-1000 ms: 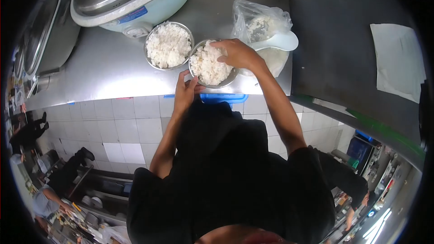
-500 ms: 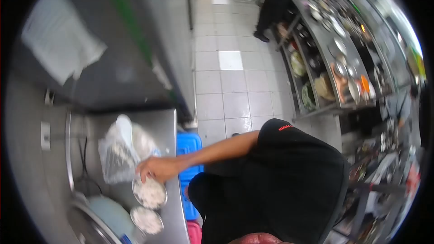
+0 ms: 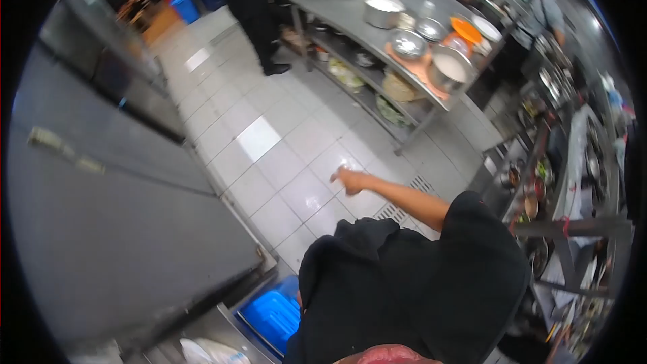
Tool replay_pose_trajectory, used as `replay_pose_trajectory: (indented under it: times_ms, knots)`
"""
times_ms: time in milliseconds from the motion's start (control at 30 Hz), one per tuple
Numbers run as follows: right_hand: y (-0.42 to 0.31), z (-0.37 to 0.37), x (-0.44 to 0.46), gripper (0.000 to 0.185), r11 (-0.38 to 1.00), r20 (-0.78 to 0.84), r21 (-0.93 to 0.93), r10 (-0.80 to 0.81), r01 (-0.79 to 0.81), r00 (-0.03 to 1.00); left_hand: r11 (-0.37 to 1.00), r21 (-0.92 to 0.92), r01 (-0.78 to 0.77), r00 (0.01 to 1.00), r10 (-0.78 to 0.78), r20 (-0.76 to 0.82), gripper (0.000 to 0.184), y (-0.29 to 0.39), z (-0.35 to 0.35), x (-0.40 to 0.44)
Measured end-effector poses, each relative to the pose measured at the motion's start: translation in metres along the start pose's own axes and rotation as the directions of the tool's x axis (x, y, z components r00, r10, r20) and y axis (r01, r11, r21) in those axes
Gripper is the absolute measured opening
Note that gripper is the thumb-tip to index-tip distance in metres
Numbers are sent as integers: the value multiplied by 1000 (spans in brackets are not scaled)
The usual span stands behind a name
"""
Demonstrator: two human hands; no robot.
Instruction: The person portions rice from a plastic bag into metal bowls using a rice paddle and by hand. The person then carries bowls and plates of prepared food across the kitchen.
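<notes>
My right hand (image 3: 349,180) is held out over the tiled floor (image 3: 296,185), away from any table. Its fingers are loosely bent and apart from the thumb, and no object shows in them. My left hand is out of sight; only a sliver of skin shows beside the dark shirt. At the bottom edge, a white spoon-like thing and a plastic bag (image 3: 219,352) lie on the steel counter (image 3: 209,330), partly cut off. A blue plastic container (image 3: 273,313) is beside that counter.
A grey steel cabinet (image 3: 108,209) stands at the left. Ahead, a steel table (image 3: 340,10) bears a pot (image 3: 383,11), bowls and an orange dish (image 3: 466,29). One person in dark trousers (image 3: 246,13) stands by it; another (image 3: 542,17) is farther right. Cluttered shelves line the right.
My view has swung to the right, away from the counter. My right hand has left the bowl of white food and is now over the floor. The bowls are out of view.
</notes>
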State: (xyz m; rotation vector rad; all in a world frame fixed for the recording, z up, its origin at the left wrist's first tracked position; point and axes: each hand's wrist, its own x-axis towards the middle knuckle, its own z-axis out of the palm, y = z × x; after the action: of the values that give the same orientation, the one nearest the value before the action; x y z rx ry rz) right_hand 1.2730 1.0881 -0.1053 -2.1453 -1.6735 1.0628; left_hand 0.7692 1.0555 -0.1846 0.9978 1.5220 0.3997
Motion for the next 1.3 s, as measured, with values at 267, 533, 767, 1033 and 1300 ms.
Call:
replay_pose_trajectory:
  times_ms: [267, 533, 767, 1033, 1300]
  knots:
    - [225, -286, -135, 11, 930, -950, 311, 311, -198, -34, 951, 227, 211, 931, -266, 250, 27, 77, 40, 110]
    - [533, -297, -148, 18, 556, -814, -218, 350, -802, 464, 948, 288, 135, 967, -189, 169, 29, 198, 150, 368]
    - [444, -288, -142, 16, 378, -858, 44, 488, -925, 159, 595, 501, -628, 776, 435, 456, 33, 503, 405, 554]
    - [290, -401, -59, 8, 370, -747, 555, 616, -745, -251, 686, -116, -718, 364, 512, 778, 27, 833, 679, 439]
    - [271, -536, 225, 9, 679, -445, 692, 668, -244, 597, 703, -88, -706, 270, 382, 884, 21, 957, 822, 447]
